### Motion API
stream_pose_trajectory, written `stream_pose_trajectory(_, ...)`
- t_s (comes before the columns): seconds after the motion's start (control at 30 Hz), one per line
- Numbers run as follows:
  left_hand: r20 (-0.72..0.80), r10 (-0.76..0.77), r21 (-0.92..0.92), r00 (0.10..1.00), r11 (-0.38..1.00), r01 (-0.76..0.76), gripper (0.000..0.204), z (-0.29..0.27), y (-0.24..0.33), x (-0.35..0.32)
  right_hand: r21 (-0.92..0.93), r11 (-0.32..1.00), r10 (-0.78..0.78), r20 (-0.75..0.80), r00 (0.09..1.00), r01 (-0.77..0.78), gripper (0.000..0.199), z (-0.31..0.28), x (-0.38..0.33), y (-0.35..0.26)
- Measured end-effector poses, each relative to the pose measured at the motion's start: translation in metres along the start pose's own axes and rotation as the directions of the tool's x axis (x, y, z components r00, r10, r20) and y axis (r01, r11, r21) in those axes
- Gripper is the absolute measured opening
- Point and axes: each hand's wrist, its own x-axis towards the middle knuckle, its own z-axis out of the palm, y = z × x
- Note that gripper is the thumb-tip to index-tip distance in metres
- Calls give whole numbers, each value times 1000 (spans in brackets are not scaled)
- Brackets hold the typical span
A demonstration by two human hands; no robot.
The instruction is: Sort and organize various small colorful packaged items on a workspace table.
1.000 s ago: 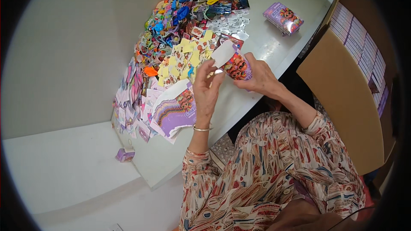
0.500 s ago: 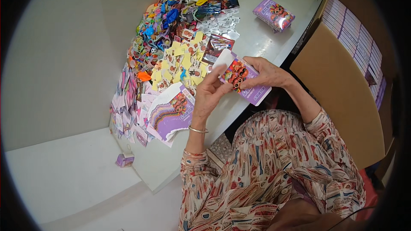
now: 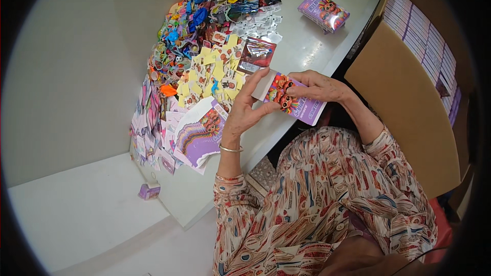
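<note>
A small purple carton point(image 3: 307, 110) with red cartoon figures is held between my hands above the table's near edge. My right hand point(image 3: 325, 88) grips its right end, thumb across the printed face and fingers behind. My left hand point(image 3: 244, 112) pinches the other end; its thumb rests by the lower edge and its index finger lies along the white end flap point(image 3: 261, 88). What is inside the carton is hidden. Next to my left wrist lies a fanned stack of flat purple cartons point(image 3: 197, 145). A dark shiny sachet point(image 3: 258, 53) lies just beyond my left fingertips.
Yellow and white printed cards point(image 3: 212, 69) and silvery packets point(image 3: 261, 25) are heaped on the table. Behind them runs a pile of small colourful toys point(image 3: 192, 25). Pink slips point(image 3: 148, 128) lie at left. Filled purple packs point(image 3: 325, 13) stand far right, near a cardboard box point(image 3: 404, 102) of packs.
My left hand has shifted slightly left along the carton, its index finger now straightened at the flap. My right thumb has moved farther up across the printed face.
</note>
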Motion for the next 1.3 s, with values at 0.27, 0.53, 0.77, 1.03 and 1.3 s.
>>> stream_pose_trajectory(0.27, -36, 25, 78, 999, 997, -22, 78, 6, 10, -3, -51, 998, -37, 4, 999, 37, 36, 0, -3, -1)
stream_pose_trajectory(0.53, -39, 31, 293, 999, 956, -18, 64, 25, 16, -9, -85, 989, -121, -28, 992, 118, 35, 2, -2, 10)
stream_pose_trajectory(0.77, -274, 125, 421, 954, 907, 1, 52, 62, 30, -11, -274, 958, -115, -75, 991, 90, 38, -3, -2, 8)
stream_pose_trajectory(1.03, -261, -417, -579, 871, 790, 204, 28, 44, 24, -5, -329, 944, -59, -89, 994, 26, 36, -1, -7, 3)
stream_pose_trajectory(1.3, -464, -138, -104, 875, 989, 101, 24, 58, 20, -9, -332, 939, -126, -80, 989, 92, 37, -1, -7, 13)
